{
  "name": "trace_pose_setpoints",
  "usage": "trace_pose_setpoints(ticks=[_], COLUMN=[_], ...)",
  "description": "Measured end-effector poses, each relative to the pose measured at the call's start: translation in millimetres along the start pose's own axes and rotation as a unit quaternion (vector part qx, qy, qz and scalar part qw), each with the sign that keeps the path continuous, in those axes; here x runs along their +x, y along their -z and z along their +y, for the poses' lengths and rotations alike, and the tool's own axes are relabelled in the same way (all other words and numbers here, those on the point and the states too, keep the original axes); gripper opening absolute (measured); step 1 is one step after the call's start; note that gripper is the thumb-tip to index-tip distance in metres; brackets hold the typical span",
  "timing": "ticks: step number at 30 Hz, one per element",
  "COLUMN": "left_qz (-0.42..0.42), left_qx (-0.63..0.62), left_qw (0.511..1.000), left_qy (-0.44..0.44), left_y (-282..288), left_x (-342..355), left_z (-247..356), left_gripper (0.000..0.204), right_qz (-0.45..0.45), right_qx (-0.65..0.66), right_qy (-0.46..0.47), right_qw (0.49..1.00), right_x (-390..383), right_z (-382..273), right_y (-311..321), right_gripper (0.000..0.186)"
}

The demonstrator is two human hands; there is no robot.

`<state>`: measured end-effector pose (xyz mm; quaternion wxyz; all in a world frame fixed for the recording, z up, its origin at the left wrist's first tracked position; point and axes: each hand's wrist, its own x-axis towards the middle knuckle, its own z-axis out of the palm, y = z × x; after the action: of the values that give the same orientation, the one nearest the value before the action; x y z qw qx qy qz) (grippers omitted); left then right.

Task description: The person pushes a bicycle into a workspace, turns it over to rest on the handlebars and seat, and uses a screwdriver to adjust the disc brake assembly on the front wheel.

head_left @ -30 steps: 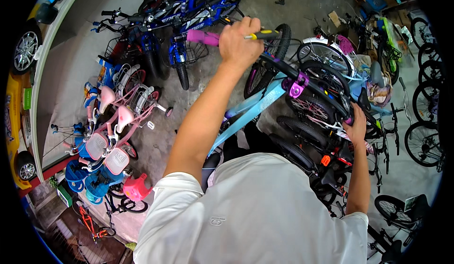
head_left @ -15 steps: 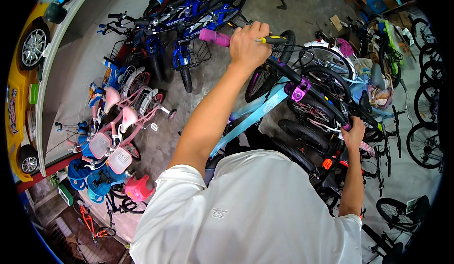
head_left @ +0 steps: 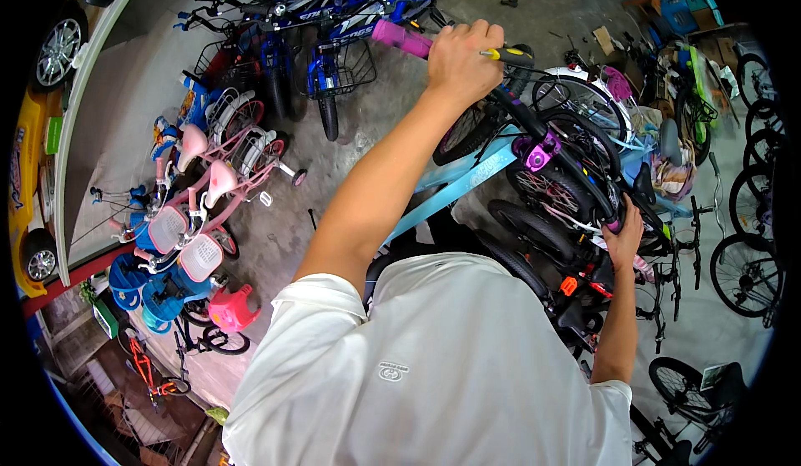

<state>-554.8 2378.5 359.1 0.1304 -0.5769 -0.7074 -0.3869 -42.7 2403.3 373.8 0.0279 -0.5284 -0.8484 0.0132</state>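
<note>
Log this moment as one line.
left hand: gripping handlebar, with yellow-black tool | right hand: holding handlebar's right end | purple clamp: between hands

floor [head_left: 317, 178]: grey concrete, paler at right | left: white ledge [head_left: 97, 39], red strip [head_left: 82, 276], yellow toy car [head_left: 30, 136] | far right: blue box [head_left: 680, 14] | far: tan scrap [head_left: 603, 40] on floor | light: bright

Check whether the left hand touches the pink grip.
Touching. The head view shows the left hand closed over the pink grip, whose free end sticks out from beneath it.
</note>
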Motion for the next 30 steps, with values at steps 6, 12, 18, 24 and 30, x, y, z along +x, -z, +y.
trace_pose_setpoints(ticks=[6,12,18,24,30], left_qz=[0.028,0.023,0.004,0.004,0.009], left_qx=[-0.015,-0.012,-0.002,-0.005,-0.013], left_qw=[0.999,0.999,0.999,0.999,0.999], left_qy=[-0.022,-0.034,-0.038,-0.042,-0.048], left_y=[-10.5,-18.7,-19.7,-18.2,-18.3], left_x=[1.1,3.8,5.7,5.3,4.9], left_z=[3.7,8.0,10.2,11.1,12.6], left_gripper=[0.018,0.017,0.015,0.016,0.015], right_qz=[0.009,0.058,0.05,0.028,0.005], right_qx=[0.036,0.045,0.065,0.045,0.04], right_qy=[-0.009,0.017,0.008,-0.026,-0.043], right_qw=[0.999,0.997,0.997,0.998,0.998], right_x=[-7.0,-15.0,-19.7,-23.4,-29.9], right_z=[-1.2,-1.9,2.8,3.7,12.7], right_y=[-0.6,-5.8,-10.9,-12.3,-15.3], right_gripper=[0.097,0.094,0.093,0.095,0.097])
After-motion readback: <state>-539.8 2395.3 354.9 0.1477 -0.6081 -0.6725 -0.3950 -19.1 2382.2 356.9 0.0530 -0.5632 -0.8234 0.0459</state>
